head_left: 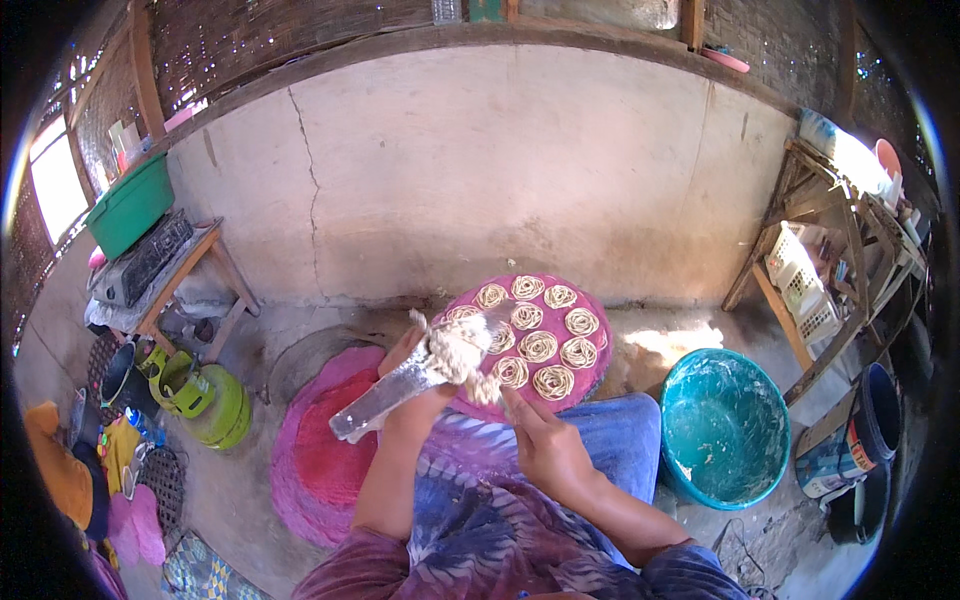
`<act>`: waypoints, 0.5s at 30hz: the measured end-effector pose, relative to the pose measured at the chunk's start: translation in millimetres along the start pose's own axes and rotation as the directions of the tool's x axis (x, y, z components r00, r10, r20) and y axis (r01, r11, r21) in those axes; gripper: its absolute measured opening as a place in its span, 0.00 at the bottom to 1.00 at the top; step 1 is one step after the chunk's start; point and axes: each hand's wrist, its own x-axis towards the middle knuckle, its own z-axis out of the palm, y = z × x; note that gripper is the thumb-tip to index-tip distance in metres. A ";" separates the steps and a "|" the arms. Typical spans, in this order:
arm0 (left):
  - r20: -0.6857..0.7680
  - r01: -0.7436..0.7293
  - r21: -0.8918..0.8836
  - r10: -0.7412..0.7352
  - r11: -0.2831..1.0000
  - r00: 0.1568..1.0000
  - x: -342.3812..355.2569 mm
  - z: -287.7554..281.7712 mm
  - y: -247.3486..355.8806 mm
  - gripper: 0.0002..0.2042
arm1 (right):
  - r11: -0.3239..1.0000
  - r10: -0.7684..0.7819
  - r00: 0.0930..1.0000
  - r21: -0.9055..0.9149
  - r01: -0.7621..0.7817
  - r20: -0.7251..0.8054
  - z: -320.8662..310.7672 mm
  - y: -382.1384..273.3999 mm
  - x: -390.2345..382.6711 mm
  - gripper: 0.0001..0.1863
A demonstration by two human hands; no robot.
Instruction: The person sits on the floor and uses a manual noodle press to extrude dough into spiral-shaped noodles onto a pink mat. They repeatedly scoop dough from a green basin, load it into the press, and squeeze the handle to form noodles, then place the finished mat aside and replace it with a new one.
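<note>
Green gas cylinder [218, 410] near wooden table [180, 280]; white basket [798, 275], apparently plastic.

Your left hand [424, 402] holds a metal tool [375, 403] bearing dough [455, 350]; your right hand [555, 452] is at the dough's lower end.

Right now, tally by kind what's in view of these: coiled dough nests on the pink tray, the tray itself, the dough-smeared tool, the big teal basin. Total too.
Coiled dough nests: 11 visible (the tool may hide more)
Pink tray under them: 1
Dough-smeared tool: 1
Big teal basin: 1
Total: 14 visible
</note>
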 end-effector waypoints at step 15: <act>0.367 0.154 0.268 -0.248 0.951 0.897 4.7 23.4 6.7 0.22 | 0.691 0.357 0.836 0.485 -0.536 0.416 -33.3 34.4 -40.1 0.20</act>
